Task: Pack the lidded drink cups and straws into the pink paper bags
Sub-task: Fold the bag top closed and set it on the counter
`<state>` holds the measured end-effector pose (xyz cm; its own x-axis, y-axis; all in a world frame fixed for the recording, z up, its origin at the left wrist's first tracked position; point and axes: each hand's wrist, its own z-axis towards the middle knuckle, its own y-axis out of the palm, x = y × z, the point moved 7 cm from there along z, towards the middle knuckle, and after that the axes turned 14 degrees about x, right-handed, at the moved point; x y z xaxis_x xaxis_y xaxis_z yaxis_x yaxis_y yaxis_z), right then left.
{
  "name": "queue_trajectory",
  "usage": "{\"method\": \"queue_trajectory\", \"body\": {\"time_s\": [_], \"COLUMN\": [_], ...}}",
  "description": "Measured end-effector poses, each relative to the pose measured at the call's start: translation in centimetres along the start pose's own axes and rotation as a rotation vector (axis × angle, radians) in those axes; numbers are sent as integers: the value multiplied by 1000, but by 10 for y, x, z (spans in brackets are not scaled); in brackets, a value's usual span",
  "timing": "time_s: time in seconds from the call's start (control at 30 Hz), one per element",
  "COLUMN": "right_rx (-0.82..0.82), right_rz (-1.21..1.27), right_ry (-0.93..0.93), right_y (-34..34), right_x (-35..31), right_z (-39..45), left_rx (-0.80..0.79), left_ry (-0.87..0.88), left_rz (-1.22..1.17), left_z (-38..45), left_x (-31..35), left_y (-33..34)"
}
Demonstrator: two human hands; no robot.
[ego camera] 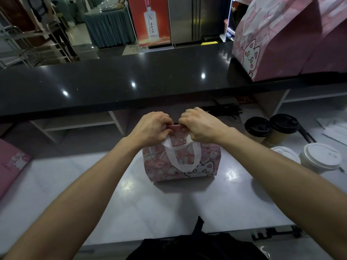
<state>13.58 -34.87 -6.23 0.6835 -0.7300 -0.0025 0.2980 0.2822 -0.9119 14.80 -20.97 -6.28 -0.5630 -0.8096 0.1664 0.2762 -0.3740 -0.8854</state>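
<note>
While both our hands work at its top edge, the pink paper bag (180, 162) stands upright in the middle of the white worktop (93, 184). Left hand (152, 126) and right hand (199, 124) sit side by side, almost touching, each with its grip closed in a pinch on the folded rim; the white handle (180, 158) hangs loose down the near face.

Handling, our judgement: thin paper, stiff only at creases, will crumple or tear if squeezed mid-panel. Best held at the doubled rim or by the handle. Contents not visible, so weight unknown; support from below if loaded.

Right of the bag, unpacked: two black-lidded cups (270, 128) and two white-lidded cups (319, 156). Dark straws (225, 109) lie behind our right hand. Upright bags (277, 40) stand on the dark counter (112, 81).
</note>
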Motion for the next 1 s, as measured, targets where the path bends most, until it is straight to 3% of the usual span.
{"method": "queue_trajectory", "body": {"time_s": [0.13,0.27,0.43,0.7,0.9,1.0], "right_rx": [14,175,-131,-32,-52,-34], "right_rz": [180,430,204,175,197,195], "right_ry": [160,434,447,449,497,552], "right_y": [-16,-44,-15,-4,-7,-13], "right_x": [17,62,81,91,88,78], "right_z": [-6,-36,-58,-55,-65,-71], "left_rx": [-32,-51,-194,-4,-43,33], "left_ry": [-67,-254,-244,-237,-184,-162], "left_rz": [-75,-253,-78,-2,-22,24], "left_z": [-7,-21,-31,-27,-27,-19], "left_x": [-15,-56,-73,-73,-72,-71], "left_y": [-4,-35,-31,-31,-26,-29]}}
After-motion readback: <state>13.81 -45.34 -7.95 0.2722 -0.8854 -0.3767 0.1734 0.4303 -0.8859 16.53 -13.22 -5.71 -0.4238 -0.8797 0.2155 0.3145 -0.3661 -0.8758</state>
